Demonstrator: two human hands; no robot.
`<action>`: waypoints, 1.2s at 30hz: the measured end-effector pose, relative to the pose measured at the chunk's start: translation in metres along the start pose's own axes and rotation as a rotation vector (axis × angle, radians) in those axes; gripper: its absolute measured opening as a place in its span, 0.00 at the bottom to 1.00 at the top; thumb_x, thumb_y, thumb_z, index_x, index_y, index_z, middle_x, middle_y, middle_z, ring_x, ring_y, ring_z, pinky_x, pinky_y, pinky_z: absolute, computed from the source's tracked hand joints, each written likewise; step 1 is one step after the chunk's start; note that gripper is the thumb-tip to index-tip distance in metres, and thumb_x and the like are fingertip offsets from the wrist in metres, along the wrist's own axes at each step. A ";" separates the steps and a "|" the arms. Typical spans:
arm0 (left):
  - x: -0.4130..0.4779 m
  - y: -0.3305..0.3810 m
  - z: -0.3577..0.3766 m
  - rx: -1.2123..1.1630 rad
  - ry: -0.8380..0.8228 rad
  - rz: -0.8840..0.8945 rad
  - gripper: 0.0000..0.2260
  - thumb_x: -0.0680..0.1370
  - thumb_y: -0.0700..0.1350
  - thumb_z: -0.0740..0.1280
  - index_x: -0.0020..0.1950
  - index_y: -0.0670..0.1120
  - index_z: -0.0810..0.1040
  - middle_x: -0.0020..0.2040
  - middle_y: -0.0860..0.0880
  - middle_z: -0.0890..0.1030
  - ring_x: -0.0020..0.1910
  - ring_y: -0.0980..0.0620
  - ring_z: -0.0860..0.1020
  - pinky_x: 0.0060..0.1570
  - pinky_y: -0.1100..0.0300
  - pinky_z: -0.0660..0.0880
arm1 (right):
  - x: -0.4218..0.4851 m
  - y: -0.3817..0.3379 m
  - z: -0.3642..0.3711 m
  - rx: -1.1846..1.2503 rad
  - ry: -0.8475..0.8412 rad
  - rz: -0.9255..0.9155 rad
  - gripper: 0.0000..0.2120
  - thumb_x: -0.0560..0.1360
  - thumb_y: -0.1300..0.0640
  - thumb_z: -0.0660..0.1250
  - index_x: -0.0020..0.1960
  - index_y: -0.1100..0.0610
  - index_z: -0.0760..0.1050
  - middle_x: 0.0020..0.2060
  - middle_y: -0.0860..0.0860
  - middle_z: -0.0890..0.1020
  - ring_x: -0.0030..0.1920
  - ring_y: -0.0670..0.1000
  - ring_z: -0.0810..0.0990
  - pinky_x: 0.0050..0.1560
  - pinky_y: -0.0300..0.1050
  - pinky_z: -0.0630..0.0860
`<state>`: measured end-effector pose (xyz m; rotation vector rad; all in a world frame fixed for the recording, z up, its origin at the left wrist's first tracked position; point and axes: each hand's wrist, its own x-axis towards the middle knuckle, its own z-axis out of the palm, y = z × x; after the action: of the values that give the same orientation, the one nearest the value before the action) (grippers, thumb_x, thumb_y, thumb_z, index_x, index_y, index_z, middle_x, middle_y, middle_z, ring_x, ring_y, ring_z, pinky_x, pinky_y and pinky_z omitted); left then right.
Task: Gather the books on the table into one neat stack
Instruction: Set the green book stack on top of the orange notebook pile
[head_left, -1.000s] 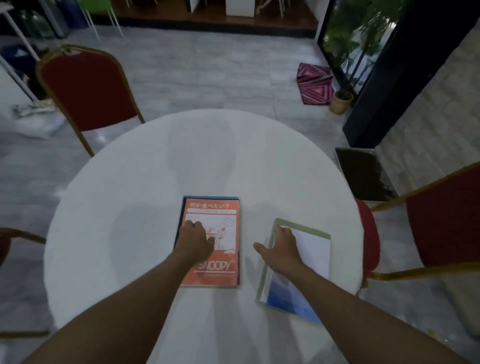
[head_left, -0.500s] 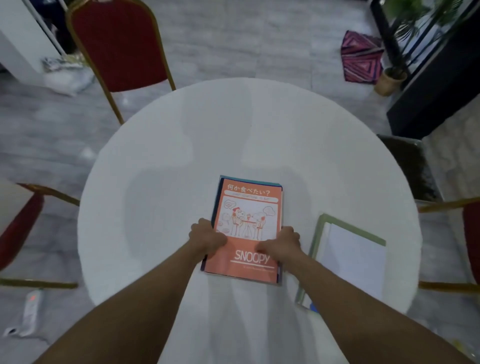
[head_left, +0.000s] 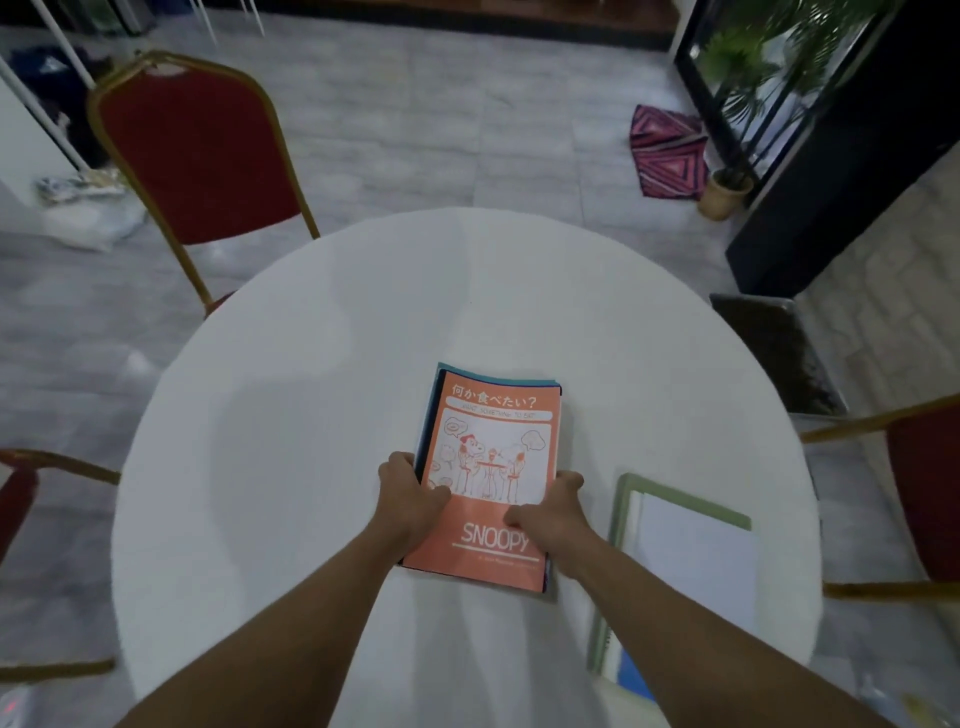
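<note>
Big round white counter fills the view, and most of it is bare, with everything crowded toward the near edge. Right in the middle of that near half sits the stack, an orange Snoopy book on top with blue and dark covers peeking out along its far and left edges, so at least a few books look gathered already, though the edges are not flush. Off toward the near right edge of the counter lies the green-bordered book, flat, on its own, just beside the stack but not touching it, its near corner reaching the rim. That one looks like the job still left: it has to go onto the pile, and then the pile wants squaring. Now the hands: the left hand clamps the stack's left side, thumb on the orange cover and fingers curled round the edge, while the right hand does the same on the right side. Both pinch the stack between them, as if to straighten or shift it. More than halfway, by my reckoning.
</note>
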<state>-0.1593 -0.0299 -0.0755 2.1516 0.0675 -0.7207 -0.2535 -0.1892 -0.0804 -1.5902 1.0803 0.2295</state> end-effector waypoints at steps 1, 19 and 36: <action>0.007 0.007 0.000 0.012 0.007 0.017 0.19 0.74 0.41 0.70 0.60 0.42 0.66 0.62 0.40 0.72 0.57 0.43 0.78 0.51 0.47 0.82 | 0.005 -0.006 -0.001 0.005 0.018 -0.026 0.31 0.70 0.70 0.74 0.58 0.54 0.55 0.51 0.52 0.76 0.47 0.49 0.82 0.33 0.38 0.80; 0.134 0.053 0.001 0.467 0.007 0.195 0.17 0.81 0.49 0.59 0.67 0.43 0.67 0.65 0.41 0.68 0.67 0.45 0.66 0.64 0.52 0.68 | 0.108 -0.072 0.003 -0.316 0.238 -0.085 0.33 0.69 0.52 0.75 0.70 0.56 0.68 0.65 0.56 0.68 0.68 0.57 0.69 0.67 0.56 0.74; 0.078 0.081 0.005 0.547 0.018 0.326 0.28 0.77 0.49 0.66 0.73 0.43 0.60 0.67 0.42 0.71 0.64 0.44 0.71 0.58 0.48 0.75 | 0.056 -0.067 -0.046 -0.489 0.253 -0.244 0.44 0.76 0.37 0.66 0.80 0.60 0.53 0.78 0.58 0.61 0.77 0.58 0.61 0.72 0.55 0.64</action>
<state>-0.0730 -0.1008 -0.0611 2.5956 -0.5150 -0.5685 -0.1905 -0.2617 -0.0562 -2.2198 1.0569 0.1344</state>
